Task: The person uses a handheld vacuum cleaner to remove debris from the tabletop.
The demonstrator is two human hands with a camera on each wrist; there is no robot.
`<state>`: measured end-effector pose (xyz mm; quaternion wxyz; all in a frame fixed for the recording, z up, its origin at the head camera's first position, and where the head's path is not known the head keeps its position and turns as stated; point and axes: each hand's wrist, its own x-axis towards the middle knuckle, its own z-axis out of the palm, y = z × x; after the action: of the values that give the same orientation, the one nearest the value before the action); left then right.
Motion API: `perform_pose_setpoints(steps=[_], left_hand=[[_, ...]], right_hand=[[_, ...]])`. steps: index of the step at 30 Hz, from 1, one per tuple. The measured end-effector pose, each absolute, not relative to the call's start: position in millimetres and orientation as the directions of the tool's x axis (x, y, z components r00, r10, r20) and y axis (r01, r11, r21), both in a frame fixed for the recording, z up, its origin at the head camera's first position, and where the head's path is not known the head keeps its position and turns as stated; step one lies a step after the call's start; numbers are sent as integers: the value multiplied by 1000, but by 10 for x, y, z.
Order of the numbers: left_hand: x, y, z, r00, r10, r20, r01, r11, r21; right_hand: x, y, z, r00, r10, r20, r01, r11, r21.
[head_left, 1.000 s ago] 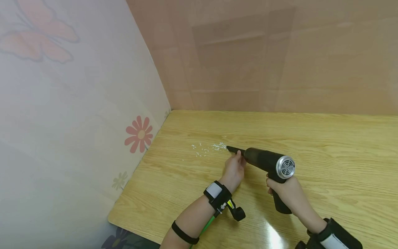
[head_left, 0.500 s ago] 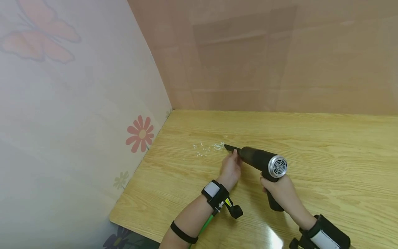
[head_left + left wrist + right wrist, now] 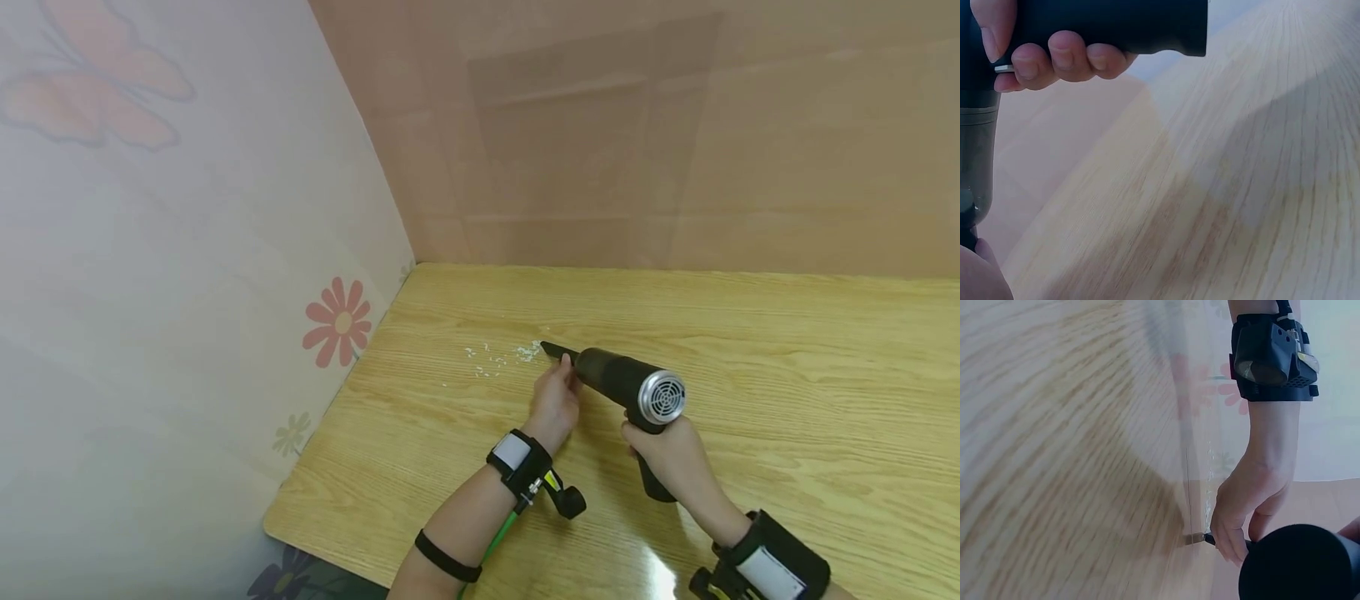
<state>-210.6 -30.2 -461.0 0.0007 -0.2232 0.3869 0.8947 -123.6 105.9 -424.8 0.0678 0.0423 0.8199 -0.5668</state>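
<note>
My right hand (image 3: 675,458) grips the handle of a black handheld vacuum cleaner (image 3: 615,377) with a silver vented rear cap. In the left wrist view, the curled fingers (image 3: 1069,56) wrap that handle. My left hand (image 3: 555,404) pinches the slim black nozzle (image 3: 557,350) near where it joins the body, and the right wrist view shows this left hand (image 3: 1250,494) low over the table. The nozzle's tip points left, at the edge of a small cluster of white grain-like bits (image 3: 527,353). More bits lie scattered to the left of it.
The wooden table (image 3: 810,375) meets a pale wall with printed flowers (image 3: 225,250) on its left and a brownish covered wall (image 3: 562,150) at the back. Its rounded front left corner is in view. Both wrists wear black camera straps (image 3: 519,460).
The vacuum cleaner and my right hand have shifted left and slightly away from me. The left hand has moved a little left with the nozzle. The scattered bits look much the same.
</note>
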Motion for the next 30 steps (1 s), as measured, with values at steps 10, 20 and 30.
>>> perform_pose_setpoints(steps=[10, 20, 30], left_hand=[[-2154, -309, -4553, -893, -151, -423, -177, -748, 640], [-2199, -309, -4532, -884, -145, -443, -174, -779, 603], [-2176, -304, -4546, -879, -136, -457, -192, -777, 599]], right_hand=[[-1320, 1099, -4138, -995, -55, -87, 61, 362, -930], [-1370, 1130, -4039, -988, -85, -126, 83, 392, -916], [-1341, 1157, -4188, -991, -87, -102, 68, 330, -942]])
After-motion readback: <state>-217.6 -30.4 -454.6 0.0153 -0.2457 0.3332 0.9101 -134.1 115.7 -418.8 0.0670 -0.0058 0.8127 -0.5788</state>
